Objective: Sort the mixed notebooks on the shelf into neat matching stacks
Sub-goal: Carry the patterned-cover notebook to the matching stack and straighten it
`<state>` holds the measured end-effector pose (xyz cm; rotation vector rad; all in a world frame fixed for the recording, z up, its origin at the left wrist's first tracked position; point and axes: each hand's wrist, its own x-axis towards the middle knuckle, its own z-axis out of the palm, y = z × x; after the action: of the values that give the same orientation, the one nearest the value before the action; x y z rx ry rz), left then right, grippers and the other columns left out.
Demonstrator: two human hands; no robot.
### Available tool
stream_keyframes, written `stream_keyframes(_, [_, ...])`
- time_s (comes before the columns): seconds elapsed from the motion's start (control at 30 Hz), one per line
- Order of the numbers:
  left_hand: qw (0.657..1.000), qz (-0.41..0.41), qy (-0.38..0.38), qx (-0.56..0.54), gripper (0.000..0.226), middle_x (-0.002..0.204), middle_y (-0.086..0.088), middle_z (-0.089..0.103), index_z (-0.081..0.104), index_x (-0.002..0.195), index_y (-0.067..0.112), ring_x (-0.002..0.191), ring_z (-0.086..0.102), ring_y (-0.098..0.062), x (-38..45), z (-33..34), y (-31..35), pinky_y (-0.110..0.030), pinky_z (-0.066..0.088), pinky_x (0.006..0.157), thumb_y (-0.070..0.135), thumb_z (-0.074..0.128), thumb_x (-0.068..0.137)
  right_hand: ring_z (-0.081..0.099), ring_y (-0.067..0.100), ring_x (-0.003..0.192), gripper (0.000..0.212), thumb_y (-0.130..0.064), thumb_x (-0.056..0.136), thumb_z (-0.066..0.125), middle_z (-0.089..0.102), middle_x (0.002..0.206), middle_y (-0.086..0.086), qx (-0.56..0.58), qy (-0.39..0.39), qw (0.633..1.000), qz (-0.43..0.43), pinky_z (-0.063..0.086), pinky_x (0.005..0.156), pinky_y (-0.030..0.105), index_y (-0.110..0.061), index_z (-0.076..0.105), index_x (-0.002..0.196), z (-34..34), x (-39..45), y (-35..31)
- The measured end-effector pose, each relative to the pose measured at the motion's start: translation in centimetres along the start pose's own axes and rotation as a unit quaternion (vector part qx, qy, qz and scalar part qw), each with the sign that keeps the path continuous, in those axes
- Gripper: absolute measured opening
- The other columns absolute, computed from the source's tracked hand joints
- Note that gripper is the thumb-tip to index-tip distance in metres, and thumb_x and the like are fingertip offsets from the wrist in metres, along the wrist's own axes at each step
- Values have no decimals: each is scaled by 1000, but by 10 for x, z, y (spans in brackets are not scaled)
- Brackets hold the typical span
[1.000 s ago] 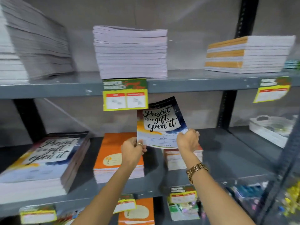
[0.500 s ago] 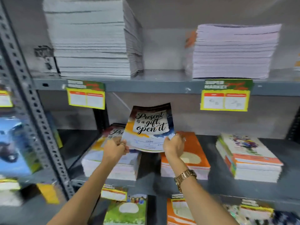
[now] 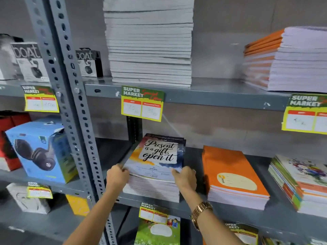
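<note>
The "Present is a gift, open it" notebook [image 3: 157,156] lies flat on top of the matching stack [image 3: 150,189] on the middle shelf [image 3: 194,208]. My left hand [image 3: 116,177] grips its front left corner. My right hand [image 3: 184,178], with a gold watch on the wrist, holds its front right corner. To the right sits a stack of orange notebooks [image 3: 233,175]. Further right is a mixed stack with a floral cover on top [image 3: 300,181].
A perforated steel upright [image 3: 70,103] stands left of the stack. Headphone boxes [image 3: 40,149] fill the left bay. Tall grey-white stacks [image 3: 150,41] and an orange-spined stack [image 3: 286,59] sit on the upper shelf. Yellow price tags [image 3: 142,103] hang from shelf edges.
The notebook was held up in the air over the shelf; both hands carried it left and lowered it onto the matching stack. The view swung left.
</note>
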<state>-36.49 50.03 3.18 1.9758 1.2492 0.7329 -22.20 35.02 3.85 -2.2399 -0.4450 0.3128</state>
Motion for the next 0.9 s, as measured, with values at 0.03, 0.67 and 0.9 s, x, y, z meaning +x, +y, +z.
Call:
stream_keyframes(0.03, [1000, -4, 3, 4, 16, 76, -31, 65, 58, 83, -6, 69, 61, -40, 0, 1, -3, -44, 51, 60, 2, 44, 84, 61, 32, 94, 37, -36, 89, 59, 54, 118, 17, -5, 5, 1000, 0, 42, 66, 30, -2, 56, 105, 2, 1, 2])
stream_keyframes(0.67, [931, 290, -103, 196, 48, 149, -6, 34, 37, 137, 18, 141, 21, -18, 4, 24, -20, -39, 5, 117, 39, 40, 94, 18, 15, 144, 55, -41, 99, 31, 25, 156, 4, -247, -18, 897, -367, 6, 119, 27, -13, 25, 147, 23, 4, 35])
stream_keyframes(0.9, [931, 318, -103, 144, 43, 147, -7, 37, 43, 134, 19, 139, 26, -21, 4, 21, -25, -37, 11, 116, 32, 46, 93, 43, 25, 133, 49, -32, 94, 52, 49, 141, 12, -234, 48, 883, -404, 21, 115, 39, -6, 47, 135, 27, -3, 45])
